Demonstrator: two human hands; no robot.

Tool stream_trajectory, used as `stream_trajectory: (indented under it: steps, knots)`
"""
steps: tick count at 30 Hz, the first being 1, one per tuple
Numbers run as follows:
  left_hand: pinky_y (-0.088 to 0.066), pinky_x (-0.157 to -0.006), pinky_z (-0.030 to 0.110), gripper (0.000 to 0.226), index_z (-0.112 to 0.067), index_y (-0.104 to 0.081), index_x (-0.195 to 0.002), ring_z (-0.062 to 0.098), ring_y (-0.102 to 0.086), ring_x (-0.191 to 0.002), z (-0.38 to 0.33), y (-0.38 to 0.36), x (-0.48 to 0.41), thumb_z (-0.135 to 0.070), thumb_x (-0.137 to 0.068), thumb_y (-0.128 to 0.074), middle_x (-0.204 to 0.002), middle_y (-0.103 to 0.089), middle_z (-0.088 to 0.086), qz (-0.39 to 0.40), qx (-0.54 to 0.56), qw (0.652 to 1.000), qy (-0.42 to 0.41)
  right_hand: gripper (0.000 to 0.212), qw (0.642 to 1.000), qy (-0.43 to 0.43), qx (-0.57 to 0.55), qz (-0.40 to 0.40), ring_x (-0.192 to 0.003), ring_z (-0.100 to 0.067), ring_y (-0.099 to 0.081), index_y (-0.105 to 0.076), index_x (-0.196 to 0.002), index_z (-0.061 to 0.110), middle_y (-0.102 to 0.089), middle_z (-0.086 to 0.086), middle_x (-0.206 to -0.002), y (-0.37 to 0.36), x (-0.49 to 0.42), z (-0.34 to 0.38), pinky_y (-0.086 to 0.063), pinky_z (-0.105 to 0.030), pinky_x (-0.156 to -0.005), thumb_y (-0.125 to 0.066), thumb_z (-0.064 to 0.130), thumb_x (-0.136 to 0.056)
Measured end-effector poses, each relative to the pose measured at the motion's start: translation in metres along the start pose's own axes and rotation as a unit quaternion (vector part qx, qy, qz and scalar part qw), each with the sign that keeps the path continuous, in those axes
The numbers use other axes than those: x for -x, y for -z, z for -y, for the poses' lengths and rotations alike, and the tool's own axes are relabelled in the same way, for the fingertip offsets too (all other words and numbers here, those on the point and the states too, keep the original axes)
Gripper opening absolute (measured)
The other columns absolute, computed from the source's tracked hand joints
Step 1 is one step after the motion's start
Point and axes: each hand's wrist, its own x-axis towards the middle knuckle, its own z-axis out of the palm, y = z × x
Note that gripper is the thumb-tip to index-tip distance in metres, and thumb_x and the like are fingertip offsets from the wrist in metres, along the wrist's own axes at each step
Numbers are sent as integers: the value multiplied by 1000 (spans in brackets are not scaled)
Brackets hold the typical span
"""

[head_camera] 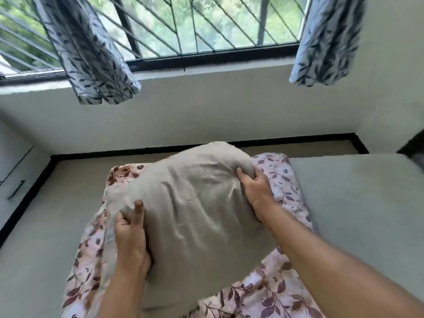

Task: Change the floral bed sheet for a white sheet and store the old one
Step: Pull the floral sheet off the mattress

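Both hands gripped a beige pillow and held it over the floral sheet. The left hand clenched the pillow's near-left edge, with the fingers dug into the fabric and one finger sticking up. The right hand grasped the far-right corner, its fingers curled over the edge and bunching the cloth. The pillow was tilted, with its far end higher.

The floral sheet, pink-white with brown and purple leaves, lay rumpled under the pillow and showed at its left, right and near sides. On the right it touched a grey mattress, which was bare. Whether the sheet rested on the floor or on something else could not be told.

On the left and behind was a plain beige floor, edged by black skirting. Above that rose a white wall. A black-framed window had a diagonal grille, with green foliage outside. A leaf-print left curtain and right curtain hung short of the sill line. At the far left stood a white cabinet with a dark handle. There was a dark object at the right edge, too cut off to identify.
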Motion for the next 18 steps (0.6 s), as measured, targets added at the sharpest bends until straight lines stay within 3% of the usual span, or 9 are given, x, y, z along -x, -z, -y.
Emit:
stream_trajectory:
  steps: [3, 5, 7, 10, 12, 14, 18]
  knots:
    - [-49, -65, 22, 29, -21, -53, -93, -2, -56, -64, 23, -87, 47, -40, -83, -73, -73, -58, -17, 117, -56, 991, 41, 15, 996, 5, 54, -74, -95, -9, -68, -71, -108, 22, -74, 11, -96, 110, -7, 0, -49, -12, -81, -65, 31, -98]
    - [-57, -73, 30, 40, -16, -59, -115, 8, -70, -83, 44, -150, 86, -34, -84, -77, -93, -72, -8, 176, -99, 978, 55, 21, 986, -2, 96, -136, -99, -15, -66, -70, -112, 20, -73, 6, -102, 192, -12, -4, -52, -24, -87, -64, 35, -98]
    - [-59, -82, 42, 47, -22, -59, -119, 19, -71, -99, 67, -211, 124, -34, -80, -83, -106, -73, -1, 212, -147, 965, 54, 20, 973, -4, 131, -188, -100, -22, -66, -70, -108, 19, -73, 0, -102, 271, -18, -12, -52, -33, -87, -63, 35, -98]
    - [-56, -94, 52, 52, -29, -58, -119, 20, -69, -107, 105, -301, 174, -48, -75, -79, -114, -72, -1, 259, -182, 947, 61, 23, 953, -13, 168, -252, -101, -26, -65, -70, -107, 12, -72, -8, -105, 380, -25, -20, -49, -33, -85, -61, 31, -99]
    - [-55, -95, 47, 46, -26, -58, -119, 17, -67, -103, 130, -365, 212, -46, -80, -75, -110, -71, -2, 278, -203, 937, 56, 28, 938, -24, 184, -293, -104, -30, -65, -70, -109, 7, -72, -12, -109, 450, -30, -28, -50, -35, -89, -60, 32, -100]
    - [-53, -90, 34, 32, -18, -58, -119, 15, -65, -98, 149, -422, 249, -30, -92, -69, -103, -67, -2, 301, -204, 930, 52, 33, 926, -42, 187, -325, -106, -32, -64, -68, -110, 6, -71, -13, -110, 513, -36, -39, -51, -41, -94, -57, 35, -101]
    - [-49, -96, 39, 17, -19, -57, -114, 23, -63, -103, 184, -505, 301, -24, -98, -61, -105, -66, 4, 340, -211, 916, 42, 40, 910, -61, 197, -359, -114, -29, -63, -66, -122, 8, -69, -11, -120, 613, -45, -54, -50, -43, -100, -53, 40, -102]
